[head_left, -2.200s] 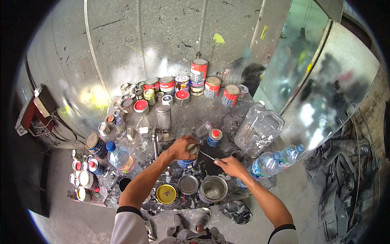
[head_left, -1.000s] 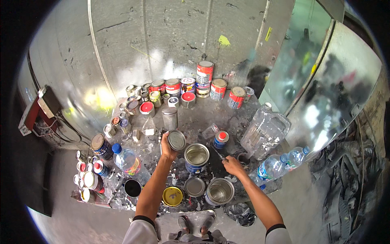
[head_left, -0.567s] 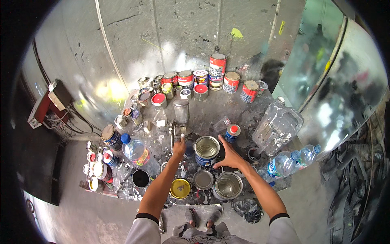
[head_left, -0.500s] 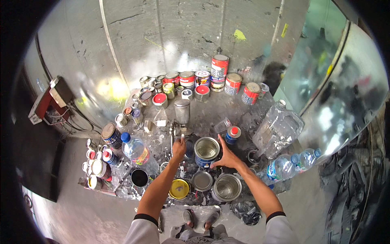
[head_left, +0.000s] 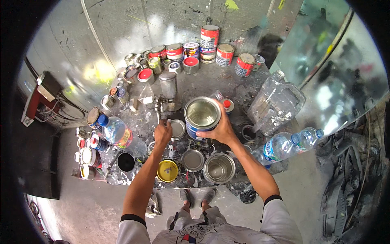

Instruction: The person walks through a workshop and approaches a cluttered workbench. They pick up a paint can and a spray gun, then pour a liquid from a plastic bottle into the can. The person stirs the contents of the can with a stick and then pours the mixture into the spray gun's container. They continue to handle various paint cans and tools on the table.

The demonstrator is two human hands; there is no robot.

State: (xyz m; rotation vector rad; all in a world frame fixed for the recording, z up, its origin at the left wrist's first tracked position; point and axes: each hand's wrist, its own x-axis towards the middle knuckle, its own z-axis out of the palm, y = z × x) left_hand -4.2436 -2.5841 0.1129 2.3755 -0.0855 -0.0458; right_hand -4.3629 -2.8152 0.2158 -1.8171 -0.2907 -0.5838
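My right hand (head_left: 221, 128) is wrapped round the right side of an open metal paint can (head_left: 202, 112) with a blue label. The can is held up off the table, its bare silver inside showing. My left hand (head_left: 163, 133) is closed beside a round grey lid (head_left: 178, 129), at the lower end of a spray gun (head_left: 161, 105); what its fingers hold, if anything, is hidden. The gun's silver cup (head_left: 167, 84) points away from me. Nearer to me are a yellow lid (head_left: 167, 171), a grey round lid (head_left: 192, 160) and another open can (head_left: 219, 168).
Paint cans (head_left: 174, 53) line the table's far side. A red-capped can (head_left: 227, 106) stands behind my right hand. Clear plastic bottles (head_left: 280, 146) and a jug (head_left: 276, 103) lie at the right. A blue-capped bottle (head_left: 115, 130) and a black cup (head_left: 126, 162) are at the left.
The blue-labelled can has been lifted off the table by my right hand, whose fingers have closed round it. My left hand has barely shifted. The whole view has tilted toward me.
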